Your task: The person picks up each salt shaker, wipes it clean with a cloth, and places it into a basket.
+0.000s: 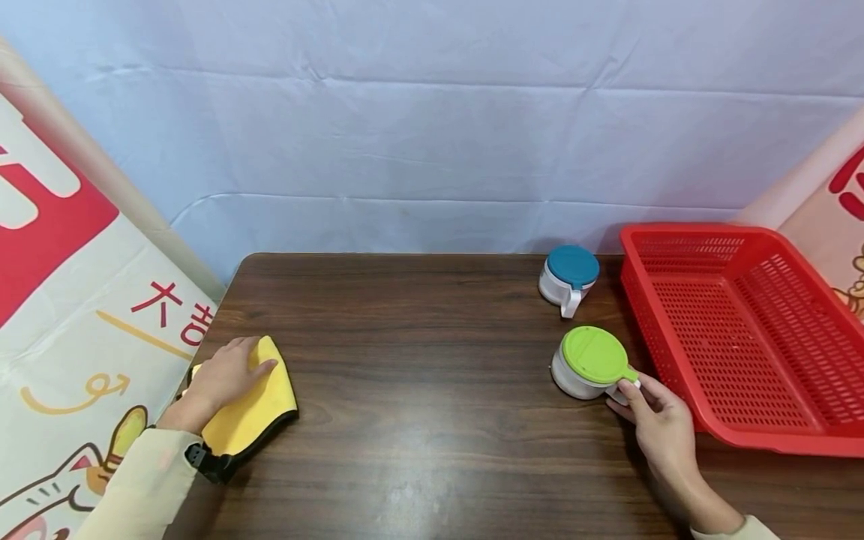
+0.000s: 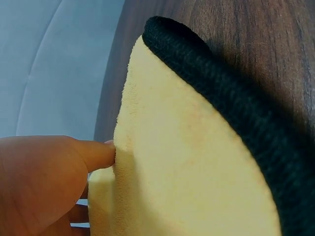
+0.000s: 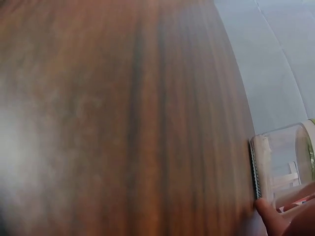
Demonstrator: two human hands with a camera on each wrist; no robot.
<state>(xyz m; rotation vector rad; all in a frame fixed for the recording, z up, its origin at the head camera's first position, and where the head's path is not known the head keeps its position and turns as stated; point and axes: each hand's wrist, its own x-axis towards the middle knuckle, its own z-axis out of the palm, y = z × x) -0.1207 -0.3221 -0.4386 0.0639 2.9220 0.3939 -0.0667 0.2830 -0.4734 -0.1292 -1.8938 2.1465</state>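
Observation:
A folded yellow cloth (image 1: 259, 409) with black edging lies at the table's left side. My left hand (image 1: 226, 375) is over it; in the left wrist view, the thumb (image 2: 96, 153) pinches a fold of the cloth (image 2: 177, 142) at its edge. On the right, a clear seasoning jar with a green lid (image 1: 595, 355) is held by its handle between the thumb and fingers of my right hand (image 1: 664, 431). Only part of the clear jar (image 3: 278, 147) shows in the right wrist view, low at the right edge.
A second seasoning jar, with a blue lid (image 1: 572, 266) and white handle, stands behind the green-lidded one. Right of both jars sits a red plastic basket (image 1: 702, 420) with slotted walls. The brown wooden table (image 1: 405, 360) meets a pale cloth backdrop (image 1: 432, 135).

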